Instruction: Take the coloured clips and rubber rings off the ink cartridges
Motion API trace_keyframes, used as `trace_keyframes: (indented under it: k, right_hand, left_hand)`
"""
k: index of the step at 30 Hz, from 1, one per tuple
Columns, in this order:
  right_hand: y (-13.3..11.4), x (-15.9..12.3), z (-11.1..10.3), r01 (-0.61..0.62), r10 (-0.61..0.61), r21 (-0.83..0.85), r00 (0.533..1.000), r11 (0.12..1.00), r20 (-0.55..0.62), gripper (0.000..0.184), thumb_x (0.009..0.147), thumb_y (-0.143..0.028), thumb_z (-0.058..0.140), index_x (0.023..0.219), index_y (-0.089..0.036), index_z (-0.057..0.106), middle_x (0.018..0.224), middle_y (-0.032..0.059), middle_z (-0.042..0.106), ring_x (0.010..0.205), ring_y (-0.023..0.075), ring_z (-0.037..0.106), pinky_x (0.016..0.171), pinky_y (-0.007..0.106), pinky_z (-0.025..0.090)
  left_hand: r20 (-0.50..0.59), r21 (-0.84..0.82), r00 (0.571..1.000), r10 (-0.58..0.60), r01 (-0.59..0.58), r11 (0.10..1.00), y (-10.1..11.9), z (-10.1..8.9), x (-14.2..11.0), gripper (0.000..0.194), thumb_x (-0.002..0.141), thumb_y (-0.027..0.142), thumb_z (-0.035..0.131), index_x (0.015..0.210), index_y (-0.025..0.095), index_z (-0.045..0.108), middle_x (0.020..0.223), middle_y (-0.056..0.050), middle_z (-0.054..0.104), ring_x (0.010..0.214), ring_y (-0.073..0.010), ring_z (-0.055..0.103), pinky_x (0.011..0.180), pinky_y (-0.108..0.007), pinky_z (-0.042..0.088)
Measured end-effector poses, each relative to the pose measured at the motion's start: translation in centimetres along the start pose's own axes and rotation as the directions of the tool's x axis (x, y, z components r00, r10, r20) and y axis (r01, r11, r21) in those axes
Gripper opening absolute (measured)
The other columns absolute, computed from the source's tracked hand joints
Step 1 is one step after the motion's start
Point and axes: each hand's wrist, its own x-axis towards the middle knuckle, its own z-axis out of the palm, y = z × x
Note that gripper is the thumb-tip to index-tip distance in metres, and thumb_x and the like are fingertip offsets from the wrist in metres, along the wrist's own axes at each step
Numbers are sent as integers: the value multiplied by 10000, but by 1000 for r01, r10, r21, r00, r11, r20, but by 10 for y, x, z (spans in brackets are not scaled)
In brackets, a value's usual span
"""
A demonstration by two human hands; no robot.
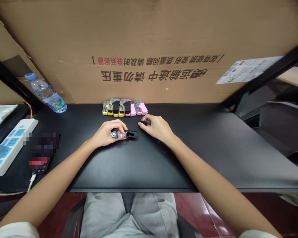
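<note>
My left hand [111, 133] is closed around a small clear-and-black plastic device [132, 134], held just over the black desk. Its black end, with a slot in it, points right, and a bit of red shows near my fingertips. To the right, my right hand [159, 128] has its thumb and fingers closed on a small dark piece [146, 121], mostly hidden by the fingers. Just beyond my hands stands a row of several similar small devices, clear with yellow and black parts [114, 107] or pink parts [142, 108].
A large cardboard panel [154, 39] rises along the back of the black desk [129, 172]. On the left are a water bottle [48, 93], a white power strip [13, 145], a phone [43, 165] with a white cable, and a white packet [1, 115]. Dark frame bars flank the desk.
</note>
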Motion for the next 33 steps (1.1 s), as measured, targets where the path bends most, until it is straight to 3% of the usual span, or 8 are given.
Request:
trace_keyframes:
  k: [25, 33]
  right_hand:
    - [-4, 0, 6, 1, -1, -49, 1000, 999, 9, 355, 989, -536, 642, 1203, -266, 730, 1005, 84, 820, 894, 313, 774, 735, 348, 515]
    - [-4, 0, 6, 5, -4, -54, 1000, 999, 14, 362, 990, -539, 638, 1210, -265, 723, 1000, 82, 817, 901, 319, 776, 734, 348, 509]
  left_hand:
    - [-9, -17, 999, -33, 33, 999, 2, 1, 0, 173, 874, 291, 876, 868, 177, 746, 1049, -108, 801, 932, -202, 775, 833, -318, 603]
    - [-29, -9, 1000, 1, -1, 1000, 0, 1, 0, 155, 872, 229, 868, 857, 176, 723, 1156, -125, 771, 1009, -207, 770, 904, -355, 614]
